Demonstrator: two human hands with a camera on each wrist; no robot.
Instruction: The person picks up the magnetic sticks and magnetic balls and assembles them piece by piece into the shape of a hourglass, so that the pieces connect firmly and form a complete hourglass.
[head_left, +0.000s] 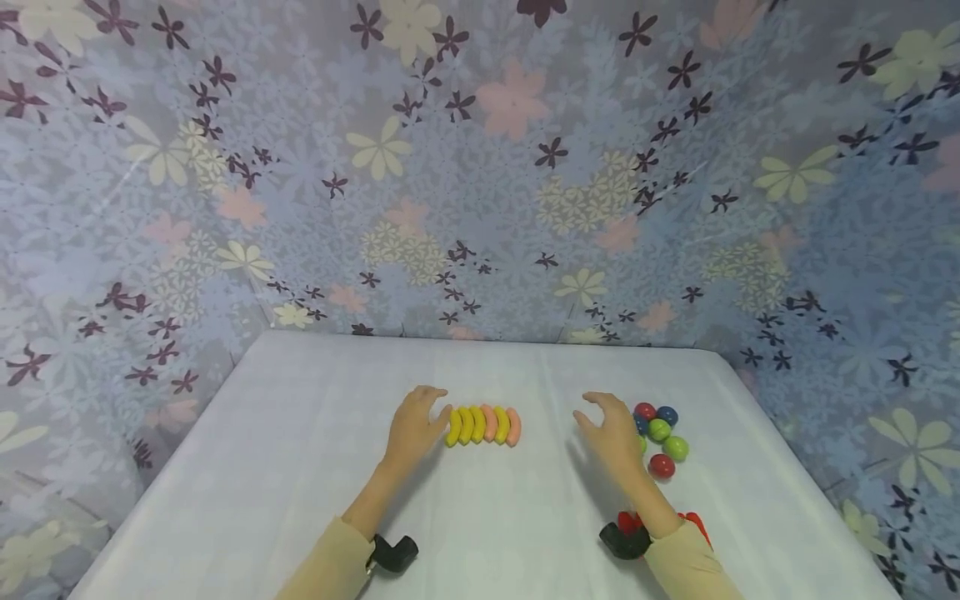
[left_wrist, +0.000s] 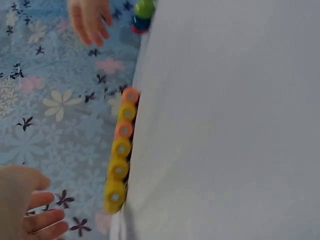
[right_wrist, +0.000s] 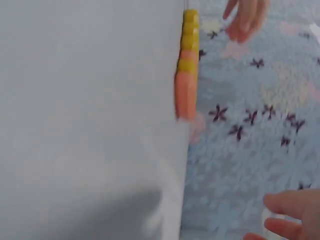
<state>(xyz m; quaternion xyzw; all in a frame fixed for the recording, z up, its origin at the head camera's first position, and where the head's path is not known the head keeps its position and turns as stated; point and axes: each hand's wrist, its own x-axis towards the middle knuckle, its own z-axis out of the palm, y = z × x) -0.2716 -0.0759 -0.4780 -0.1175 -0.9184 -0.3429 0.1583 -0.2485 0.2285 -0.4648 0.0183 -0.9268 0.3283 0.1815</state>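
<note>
Toy banana row (head_left: 489,423): four yellow, two pink
Left hand (head_left: 411,427): thumb-fingers apart, beside row
Right hand (head_left: 617,432): thumb-fingers apart, right of row
Balls (head_left: 659,430): farther right

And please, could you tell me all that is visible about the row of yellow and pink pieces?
The row is six short, curved, smooth pieces, perhaps plastic, lying side by side on the white table. From the person's left: three yellow, one pink, one yellow, one pink. Neighbours lie close, seemingly touching. In the left wrist view, their round ends each show a pale central dot. The left hand is beside the row's left end, with a gap visible; no hand holds it.
</note>
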